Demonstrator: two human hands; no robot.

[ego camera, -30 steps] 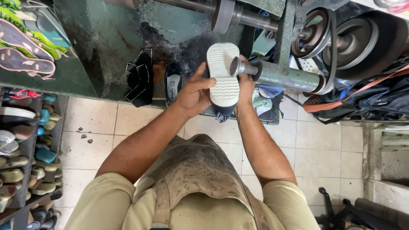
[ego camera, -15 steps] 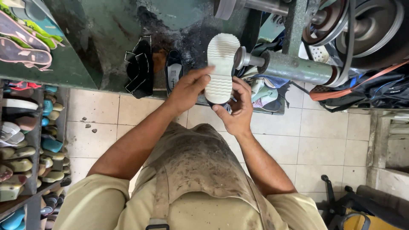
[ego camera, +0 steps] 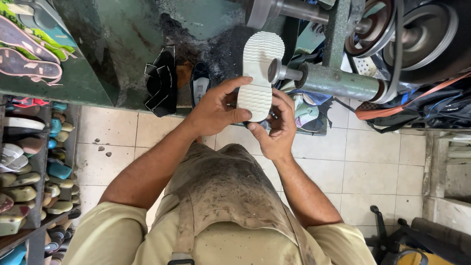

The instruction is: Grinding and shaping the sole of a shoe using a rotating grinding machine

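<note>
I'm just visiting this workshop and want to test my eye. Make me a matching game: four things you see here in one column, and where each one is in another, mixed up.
Things:
1. white shoe sole
2. left hand
3. right hand
4. rack of shoes

Places:
A. along the left edge of the view, over the tiled floor
B. under the lower end of the sole, fingers curled up
C. held up against the grey metal shaft
D. gripping the sole's left side, thumb across it

Pairs: 1-C, 2-D, 3-B, 4-A
</note>
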